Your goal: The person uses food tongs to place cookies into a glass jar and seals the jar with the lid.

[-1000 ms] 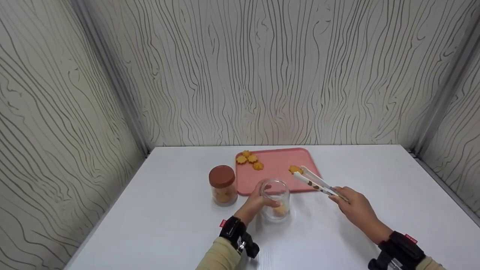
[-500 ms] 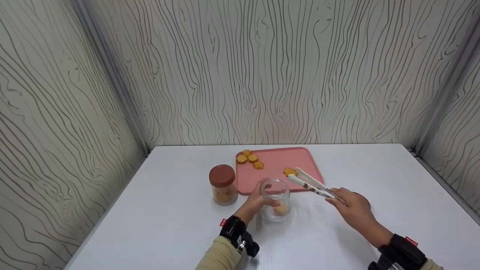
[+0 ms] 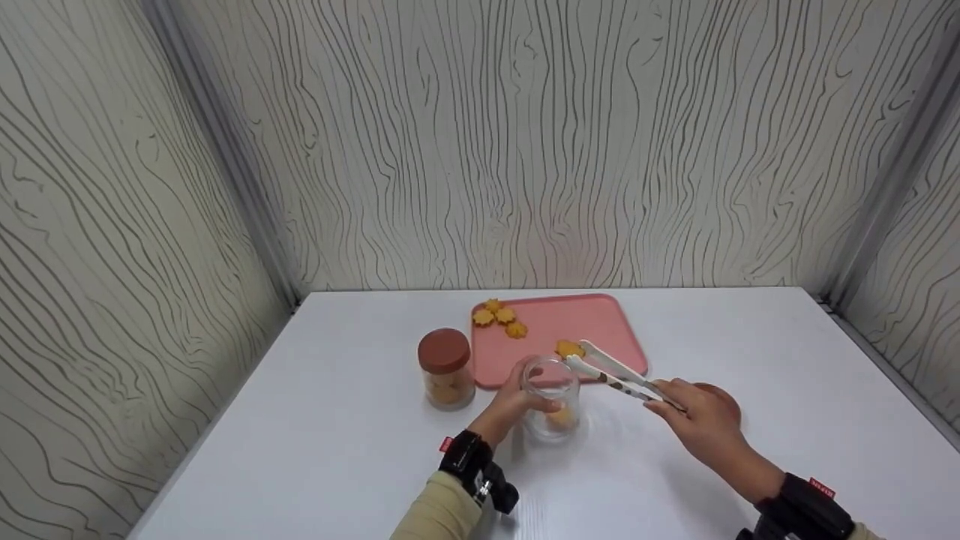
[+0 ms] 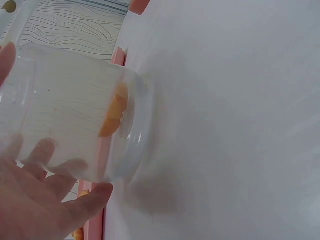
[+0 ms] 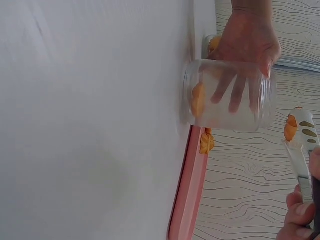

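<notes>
My left hand (image 3: 517,401) grips an uncapped clear jar (image 3: 568,390) from its left side, thumb and fingers around the wall. One orange-yellow flower-shaped cookie (image 4: 115,111) lies at the jar's bottom. White patterned tongs (image 3: 616,384) are held in my right hand (image 3: 701,427), and their tips pinch another cookie (image 3: 570,349). In the head view that cookie is just beyond the jar's mouth; the right wrist view has it above and apart from the jar.
A pink tray (image 3: 600,322) behind the jar bears several cookies (image 3: 505,316) at its far left corner. To the left stands a second jar (image 3: 444,367), capped with a red-brown lid, cookies inside. A red-brown round lid (image 3: 726,401) is partly hidden behind my right hand.
My right hand has moved left, bringing the tongs and cookie from over the tray's right part toward the jar's mouth. The red-brown lid behind it has come into sight. My left hand stays put.
</notes>
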Available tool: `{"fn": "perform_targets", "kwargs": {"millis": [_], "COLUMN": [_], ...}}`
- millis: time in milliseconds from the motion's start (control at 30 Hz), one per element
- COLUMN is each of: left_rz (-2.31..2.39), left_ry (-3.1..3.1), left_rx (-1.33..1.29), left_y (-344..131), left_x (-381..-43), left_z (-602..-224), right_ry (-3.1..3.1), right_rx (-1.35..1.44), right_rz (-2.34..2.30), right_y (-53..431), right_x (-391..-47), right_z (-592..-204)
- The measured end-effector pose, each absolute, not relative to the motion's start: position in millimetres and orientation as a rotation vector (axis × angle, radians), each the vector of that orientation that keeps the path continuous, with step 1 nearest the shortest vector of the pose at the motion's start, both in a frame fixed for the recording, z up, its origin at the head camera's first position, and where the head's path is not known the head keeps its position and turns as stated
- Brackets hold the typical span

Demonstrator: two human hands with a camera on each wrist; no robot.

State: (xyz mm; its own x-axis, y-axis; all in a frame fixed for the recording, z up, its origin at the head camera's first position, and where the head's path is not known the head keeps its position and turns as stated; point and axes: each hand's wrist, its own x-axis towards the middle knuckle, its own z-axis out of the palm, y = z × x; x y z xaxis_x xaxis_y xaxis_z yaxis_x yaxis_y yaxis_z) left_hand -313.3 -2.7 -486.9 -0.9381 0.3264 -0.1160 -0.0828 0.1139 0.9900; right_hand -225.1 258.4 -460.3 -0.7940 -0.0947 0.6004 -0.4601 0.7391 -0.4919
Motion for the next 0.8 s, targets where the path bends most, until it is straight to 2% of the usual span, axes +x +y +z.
{"fn": "perform_targets", "kwargs": {"millis": [800], "left_rz": [1.911], "left_ry": [2.123], "left_rx": [0.245], "left_y": [-2.2], "left_x": [-314.3], "left_z": [-488.4], "right_ry": [-2.431], "right_rx": [0.444], "right_rz": [0.961], "right_y": [249.4], "right_x": [-217.1], "right_z": [-455.1]}}
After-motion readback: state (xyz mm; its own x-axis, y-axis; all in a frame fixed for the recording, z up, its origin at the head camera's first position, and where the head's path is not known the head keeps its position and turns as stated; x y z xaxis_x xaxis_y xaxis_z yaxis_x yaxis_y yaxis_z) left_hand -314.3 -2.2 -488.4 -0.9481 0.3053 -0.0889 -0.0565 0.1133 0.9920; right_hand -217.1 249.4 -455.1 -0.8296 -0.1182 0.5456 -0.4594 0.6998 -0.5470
